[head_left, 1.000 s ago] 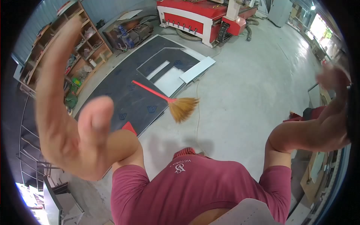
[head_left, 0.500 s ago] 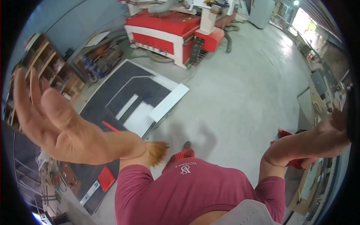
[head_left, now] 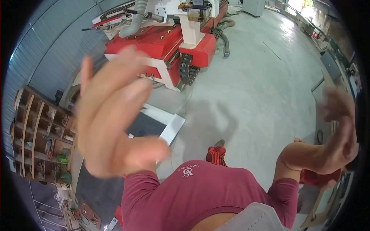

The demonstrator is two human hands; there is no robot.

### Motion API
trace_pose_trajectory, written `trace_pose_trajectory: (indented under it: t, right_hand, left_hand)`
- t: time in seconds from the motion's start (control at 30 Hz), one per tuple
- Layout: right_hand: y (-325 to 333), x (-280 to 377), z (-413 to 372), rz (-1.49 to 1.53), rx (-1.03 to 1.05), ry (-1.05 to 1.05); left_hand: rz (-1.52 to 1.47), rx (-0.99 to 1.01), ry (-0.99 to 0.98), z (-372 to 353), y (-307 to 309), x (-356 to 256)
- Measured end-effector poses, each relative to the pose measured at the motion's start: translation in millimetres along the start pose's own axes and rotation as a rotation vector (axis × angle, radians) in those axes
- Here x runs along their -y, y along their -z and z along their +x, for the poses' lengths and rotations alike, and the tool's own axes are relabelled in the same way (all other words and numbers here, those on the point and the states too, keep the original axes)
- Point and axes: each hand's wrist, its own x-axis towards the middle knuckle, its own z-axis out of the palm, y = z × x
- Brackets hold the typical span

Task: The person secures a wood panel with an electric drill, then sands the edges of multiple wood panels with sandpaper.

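My left hand [head_left: 115, 119] is raised close to the camera, blurred, with its fingers loosely bent and apart and nothing held. It hides part of the red and white machine [head_left: 158, 42] and the dark board on the floor [head_left: 148, 122]. My right hand [head_left: 337, 123] is up at the right edge, its fingers smeared and half curled, with no object showing in it. Between my arms are my maroon shirt [head_left: 223, 188] and a grey cap brim [head_left: 256, 217]. One foot in red and black striped cloth [head_left: 216, 154] shows on the floor.
A wooden shelf rack [head_left: 36, 131] with small items stands at the left. A white panel strip [head_left: 172, 129] lies by the dark board. A grey hose [head_left: 135, 23] hangs over the machine. Benches and boards [head_left: 323, 204] line the right side; a grey cabinet [head_left: 252, 7] stands far back.
My left hand has moved right and inward, its fingers now bent over. The right hand has turned with fingers upward. The view has shifted, showing more of the machine and shelf rack.
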Motion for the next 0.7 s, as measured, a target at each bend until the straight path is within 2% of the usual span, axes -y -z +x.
trace_pose_trajectory:
  t: [0.03,0.1,0.13,0.17,0.2,0.27,0.3,0.37,0.4,0.43,0.47,0.5,0.53,0.6,0.63,0.7]
  right_hand:
    - [9.9,-25.6,29.6,-0.063,-0.095,0.192]
    - [29.5,-79.0,94.3,-0.169,-0.297,0.589]
    - [39.4,-106.1,121.2,-0.226,-0.418,0.766]
    - [49.8,-132.7,145.0,-0.289,-0.534,0.933]
    - [59.8,-162.2,161.3,-0.287,-0.536,0.917]
    - [79.2,-219.3,186.8,-0.524,0.03,0.622]
    - [84.6,-221.3,201.2,-0.983,0.331,0.36]
    - [149.8,-255.0,229.5,-0.889,0.077,-0.077]
    - [155.9,-269.1,266.9,-0.839,0.083,0.275]
    - [159.3,-285.9,306.9,-0.77,0.089,0.621]
    - [118.4,-310.7,319.1,-0.5,-0.515,0.647]
    - [130.4,-336.6,332.4,-0.508,-0.51,0.649]
    - [143.9,-362.5,344.7,-0.582,-0.382,0.612]
    - [175.4,-415.1,371.4,-0.729,-0.141,0.534]
    - [192.8,-439.9,384.7,-0.807,-0.032,0.489]
    - [228.8,-481.9,419.4,-0.972,0.177,0.384]
  left_hand:
    - [0.08,0.262,0.132,12.0,-17.0,10.4]
    - [0.147,-0.361,0.304,33.1,-80.4,50.9]
    - [0.354,-0.552,0.31,53.4,-106.7,66.9]
    - [0.361,-0.54,0.304,68.0,-134.6,84.0]
    - [0.231,-0.492,0.108,77.8,-160.8,98.3]
    - [-0.044,-0.393,-0.267,92.1,-209.7,121.5]
    - [-0.046,-0.39,-0.256,98.6,-225.5,130.2]
    - [-0.218,0.404,-0.023,100.7,-241.2,144.6]
    - [-0.018,0.289,0.05,93.5,-253.7,161.1]
    - [0.172,-0.248,0.1,110.3,-305.4,165.5]
    - [0.051,-0.734,0.108,127.9,-348.6,174.2]
    - [-0.078,-1.218,0.113,142.5,-388.4,180.8]
    - [-0.085,-1.222,0.12,155.1,-430.4,182.2]
    - [-0.447,-1.209,-0.161,180.8,-510.4,194.2]
    - [-0.475,-1.215,-0.165,182.1,-537.8,205.4]
    - [-0.447,-0.081,0.028,178.4,-580.5,244.9]
